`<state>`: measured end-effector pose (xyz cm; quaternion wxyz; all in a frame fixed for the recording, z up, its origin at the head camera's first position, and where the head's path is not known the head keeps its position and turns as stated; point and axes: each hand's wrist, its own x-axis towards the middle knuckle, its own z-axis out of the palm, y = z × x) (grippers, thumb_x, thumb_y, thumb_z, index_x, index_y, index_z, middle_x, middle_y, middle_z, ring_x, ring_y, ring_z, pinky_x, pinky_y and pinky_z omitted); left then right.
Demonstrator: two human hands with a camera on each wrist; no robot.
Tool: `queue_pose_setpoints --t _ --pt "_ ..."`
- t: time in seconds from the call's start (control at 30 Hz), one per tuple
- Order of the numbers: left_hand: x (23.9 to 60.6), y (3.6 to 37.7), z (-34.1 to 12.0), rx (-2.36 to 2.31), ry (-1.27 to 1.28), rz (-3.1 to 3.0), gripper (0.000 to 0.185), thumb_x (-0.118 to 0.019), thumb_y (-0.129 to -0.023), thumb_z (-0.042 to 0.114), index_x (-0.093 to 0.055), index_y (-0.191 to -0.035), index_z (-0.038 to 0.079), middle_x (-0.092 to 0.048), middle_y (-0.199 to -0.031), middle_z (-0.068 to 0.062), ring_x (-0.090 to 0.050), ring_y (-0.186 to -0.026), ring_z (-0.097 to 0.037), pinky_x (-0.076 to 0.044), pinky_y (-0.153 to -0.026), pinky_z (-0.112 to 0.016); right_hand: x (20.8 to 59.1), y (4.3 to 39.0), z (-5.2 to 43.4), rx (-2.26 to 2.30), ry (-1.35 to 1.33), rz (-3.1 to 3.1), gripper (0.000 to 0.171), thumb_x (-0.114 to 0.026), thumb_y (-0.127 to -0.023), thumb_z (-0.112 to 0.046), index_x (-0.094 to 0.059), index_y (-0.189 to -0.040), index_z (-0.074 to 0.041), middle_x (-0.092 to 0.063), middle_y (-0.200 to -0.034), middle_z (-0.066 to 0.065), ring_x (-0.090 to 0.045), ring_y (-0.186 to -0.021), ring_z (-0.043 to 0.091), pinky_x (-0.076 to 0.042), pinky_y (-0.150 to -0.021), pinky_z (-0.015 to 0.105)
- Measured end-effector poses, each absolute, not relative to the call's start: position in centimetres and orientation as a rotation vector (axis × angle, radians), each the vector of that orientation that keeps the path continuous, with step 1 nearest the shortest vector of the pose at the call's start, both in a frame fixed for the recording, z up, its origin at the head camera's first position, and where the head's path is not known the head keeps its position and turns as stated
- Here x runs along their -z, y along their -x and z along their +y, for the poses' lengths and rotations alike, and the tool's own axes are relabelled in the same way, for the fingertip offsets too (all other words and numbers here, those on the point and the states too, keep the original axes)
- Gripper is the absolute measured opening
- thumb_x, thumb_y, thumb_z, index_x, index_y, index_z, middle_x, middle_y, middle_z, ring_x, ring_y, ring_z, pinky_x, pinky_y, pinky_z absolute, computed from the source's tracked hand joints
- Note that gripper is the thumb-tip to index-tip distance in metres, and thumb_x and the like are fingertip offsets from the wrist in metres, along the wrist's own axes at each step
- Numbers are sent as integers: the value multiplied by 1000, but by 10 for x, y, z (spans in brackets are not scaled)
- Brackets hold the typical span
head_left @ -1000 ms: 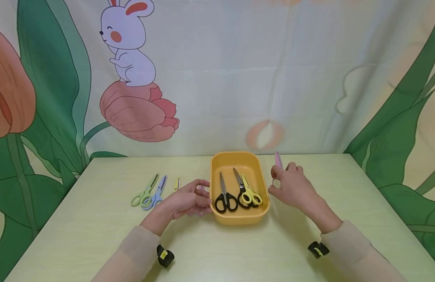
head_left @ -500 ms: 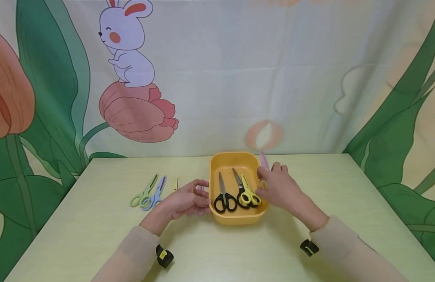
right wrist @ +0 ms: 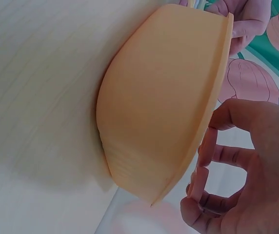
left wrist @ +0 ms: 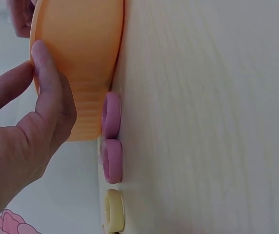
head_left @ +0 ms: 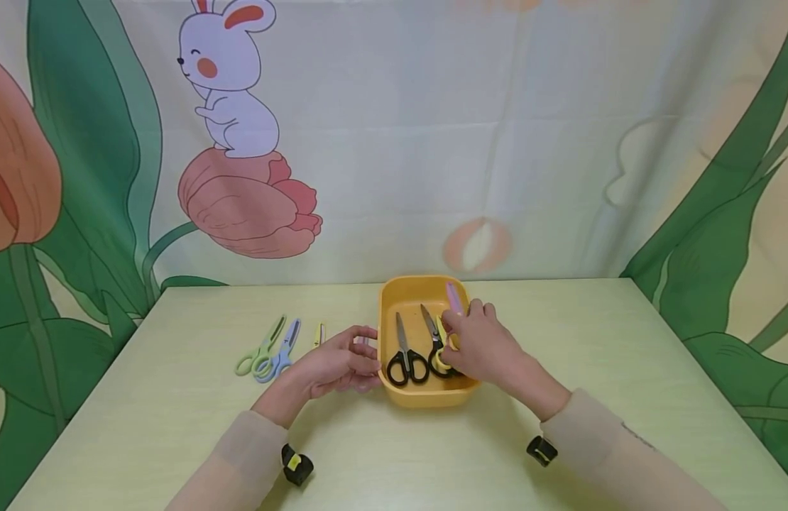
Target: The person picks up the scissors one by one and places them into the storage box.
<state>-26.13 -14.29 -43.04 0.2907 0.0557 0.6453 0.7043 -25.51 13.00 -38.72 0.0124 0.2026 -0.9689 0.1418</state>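
My left hand [head_left: 343,363] pinches the left rim of a yellow plastic bin [head_left: 426,399]; in the left wrist view the fingertips sit at that rim. Over the right part of the bin, my right hand [head_left: 486,344] holds pink scissors [head_left: 454,297] by the handles, blades pointing away from me. Inside lie black-handled scissors [head_left: 407,362] on the left and another black-handled pair [head_left: 429,323] with yellow scissors [head_left: 442,358] over it, partly covered by my right hand. Beside the bin, pink scissors [left wrist: 112,161] lie on the table, mostly hidden by my left hand in the head view.
Left of my left hand lie green scissors [head_left: 263,351], blue scissors [head_left: 284,355] and partly hidden yellow scissors [head_left: 320,332]. A printed cloth [head_left: 394,177] hangs along the back edge of the pale table [head_left: 394,461].
My right hand has moved left with the pink scissors, from beside the bin across its right rim to over the inside. My left hand has stayed at the left rim.
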Motion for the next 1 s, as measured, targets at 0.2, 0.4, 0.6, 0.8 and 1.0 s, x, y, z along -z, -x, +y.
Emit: queue_pose_setpoints --t 0.2,0.4,0.6,0.8,1.0 --pt "430 262 -142 -1879 -150 1717 64 -59 -97 -10 -24 -150 -1 -47 -110 -14 -69 -82 -23 -56 -67 -30 393 257 126 -408 -649 -3034 19 -71 -91 -23 -58 -102 -15 -48 -104 21 -43 -93 35 -48 -65 40" --pt "431 262 -142 -1882 -144 1716 64 -59 -97 -10 -24 -149 -1 -47 -110 -13 -67 -82 -23 -57 -69 -31 395 256 119 -401 -633 -3061 16 -70 -91 -21 -62 -102 -14 -49 -106 21 -43 -94 34 -47 -64 40" --pt "430 262 -142 -1881 -146 1715 64 -58 -97 -11 -23 -150 -2 -48 -109 -13 -68 -82 -22 -57 -69 -31 400 257 109 -317 -693 -3047 11 -68 -94 -20 -61 -102 -15 -52 -107 24 -47 -96 36 -50 -63 40" --pt "429 262 -143 -1884 -148 1713 65 -58 -97 -11 -23 -150 -2 -48 -110 -14 -67 -82 -22 -56 -68 -30 406 257 103 -249 -713 -3064 11 -66 -99 -21 -59 -101 -13 -54 -108 30 -50 -101 42 -54 -68 46" --pt "431 262 -143 -1879 -156 1718 64 -59 -97 -10 -23 -150 -2 -49 -109 -13 -67 -83 -23 -55 -67 -30 411 260 100 -194 -699 -3100 12 -64 -101 -23 -57 -98 -13 -54 -102 27 -51 -100 41 -53 -71 48"
